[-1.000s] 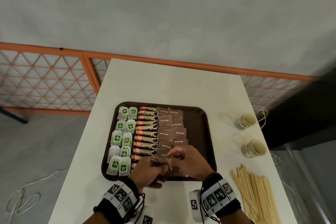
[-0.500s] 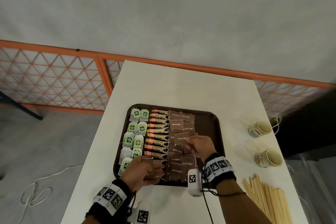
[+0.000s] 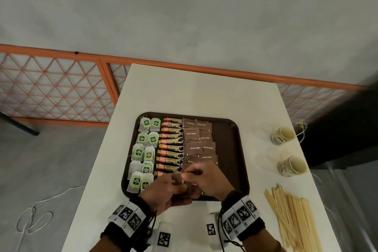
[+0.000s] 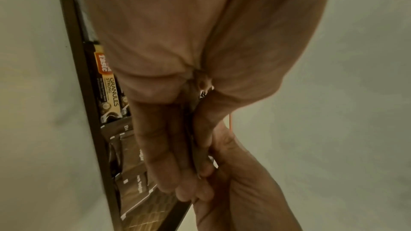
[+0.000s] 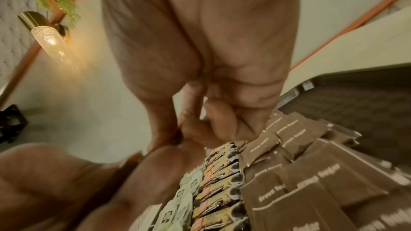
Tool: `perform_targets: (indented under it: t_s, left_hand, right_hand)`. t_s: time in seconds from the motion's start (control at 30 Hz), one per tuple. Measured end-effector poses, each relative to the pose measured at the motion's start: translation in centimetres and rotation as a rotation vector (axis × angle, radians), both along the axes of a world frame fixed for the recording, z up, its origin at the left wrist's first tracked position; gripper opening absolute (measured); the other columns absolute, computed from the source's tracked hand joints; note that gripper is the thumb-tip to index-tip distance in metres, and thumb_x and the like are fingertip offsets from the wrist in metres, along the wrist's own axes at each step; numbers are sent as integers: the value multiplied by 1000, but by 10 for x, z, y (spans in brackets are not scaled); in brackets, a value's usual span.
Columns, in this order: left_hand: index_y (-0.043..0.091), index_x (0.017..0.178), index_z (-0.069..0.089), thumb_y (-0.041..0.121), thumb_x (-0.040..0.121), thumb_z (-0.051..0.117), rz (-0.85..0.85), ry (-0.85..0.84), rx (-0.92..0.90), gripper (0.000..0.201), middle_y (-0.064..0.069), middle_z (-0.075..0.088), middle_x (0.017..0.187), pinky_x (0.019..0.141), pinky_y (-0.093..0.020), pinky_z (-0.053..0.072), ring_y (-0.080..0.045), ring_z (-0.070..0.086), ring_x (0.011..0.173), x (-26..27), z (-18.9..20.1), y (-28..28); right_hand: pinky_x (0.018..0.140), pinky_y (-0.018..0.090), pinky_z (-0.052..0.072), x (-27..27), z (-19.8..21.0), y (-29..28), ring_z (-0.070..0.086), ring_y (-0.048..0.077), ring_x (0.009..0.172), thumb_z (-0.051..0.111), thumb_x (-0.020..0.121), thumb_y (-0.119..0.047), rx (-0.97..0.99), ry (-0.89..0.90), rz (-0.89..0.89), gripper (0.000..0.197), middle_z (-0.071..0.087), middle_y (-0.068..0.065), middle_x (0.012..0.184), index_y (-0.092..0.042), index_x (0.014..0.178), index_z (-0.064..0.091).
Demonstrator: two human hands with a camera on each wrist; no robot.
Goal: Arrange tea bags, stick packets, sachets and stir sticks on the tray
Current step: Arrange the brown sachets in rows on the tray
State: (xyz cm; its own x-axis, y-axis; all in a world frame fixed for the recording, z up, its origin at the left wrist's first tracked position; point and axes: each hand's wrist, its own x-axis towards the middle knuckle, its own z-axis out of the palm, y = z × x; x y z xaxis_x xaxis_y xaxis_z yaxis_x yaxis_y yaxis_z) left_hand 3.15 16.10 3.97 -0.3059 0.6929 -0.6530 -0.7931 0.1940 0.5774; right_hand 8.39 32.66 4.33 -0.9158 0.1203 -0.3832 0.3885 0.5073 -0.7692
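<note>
The dark brown tray (image 3: 239, 149) holds two columns of green-tagged tea bags (image 3: 143, 149), a column of stick packets (image 3: 170, 143) and overlapping brown sugar sachets (image 3: 194, 146). Over the tray's near edge my left hand (image 3: 180, 185) grips a thin stack of brown sachets (image 4: 199, 155) between thumb and fingers. My right hand (image 3: 190, 173) meets it from the right, thumb and forefinger pinching the top sachet of that stack. In the right wrist view the right hand (image 5: 177, 133) hovers just above the laid sachets (image 5: 311, 182). The wooden stir sticks (image 3: 292, 217) lie on the table, right of the tray.
Two paper cups (image 3: 283, 135) (image 3: 293, 166) lie on their sides on the white table at the right. The tray's right strip is bare. The table's left edge runs close beside the tray. An orange lattice railing stands behind the table.
Half a second ago my right hand was farther up the tray at the sachet rows. It has come back to the stack in my left hand, which stayed near the tray's front edge.
</note>
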Motion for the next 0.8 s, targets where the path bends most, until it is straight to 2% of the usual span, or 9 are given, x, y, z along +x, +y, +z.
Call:
perform_targets:
  t_s: [0.07,0.13,0.17,0.27,0.37,0.43,0.53,0.67,0.8]
  left_hand:
    - [-3,122,56,-4,92,56,13,50,-50,29,-22,71,112,82,-38,59,-33,70,102,3,0,2]
    - [-4,118,56,-6,87,63,72,94,-102,33,-22,72,107,79,-38,60,-34,72,97,3,-3,1]
    - [-5,115,56,-7,85,65,95,115,-117,32,-22,72,105,78,-38,60,-34,72,96,4,-4,1]
    - [-6,107,57,-7,83,68,139,173,-138,26,-23,73,102,76,-37,60,-35,72,93,5,-5,2]
    - [-2,100,58,-8,84,67,178,236,-153,19,-22,73,97,77,-40,60,-35,73,88,7,-5,2]
    - [-1,98,59,-9,84,65,221,269,-169,17,-21,74,93,77,-41,60,-33,73,83,7,-6,2]
    - [-2,100,59,-8,84,66,267,315,-206,18,-21,73,90,71,-37,60,-28,73,76,8,-8,3]
    - [-1,101,61,-2,83,71,301,345,-264,20,-21,74,89,66,-33,58,-23,71,72,13,-11,1]
    - [5,101,63,12,91,65,262,363,-314,12,-11,76,84,65,-32,56,-21,72,73,20,-15,-12]
  right_hand:
    - [71,13,48,5,-2,3,64,-1,69,70,89,-27,-57,30,-138,10,72,-10,79,-19,89,75]
    - [62,19,48,13,-4,9,58,5,59,70,90,-21,-213,17,-317,13,70,-1,74,-10,88,75]
    - [56,18,46,16,-4,11,56,6,55,69,90,-19,-271,8,-370,14,68,3,71,-6,90,75]
    - [50,16,43,25,-4,15,55,7,53,67,92,-16,-378,-14,-418,15,68,7,72,-3,92,73]
    - [50,17,43,29,-3,18,56,10,56,64,94,-14,-449,-34,-423,16,68,10,74,0,97,70]
    - [50,17,43,33,-2,19,56,10,56,64,93,-10,-483,-56,-400,15,67,7,72,3,99,69]
    - [50,18,43,34,-4,17,55,9,54,65,92,-8,-432,-108,-371,12,68,6,72,3,96,69]
    - [43,14,39,23,-18,22,52,7,48,62,93,-5,-291,-151,-522,11,66,8,71,0,88,70]
    - [41,12,40,6,-27,33,52,1,42,62,92,-3,-255,-157,-630,9,65,8,71,2,90,70]
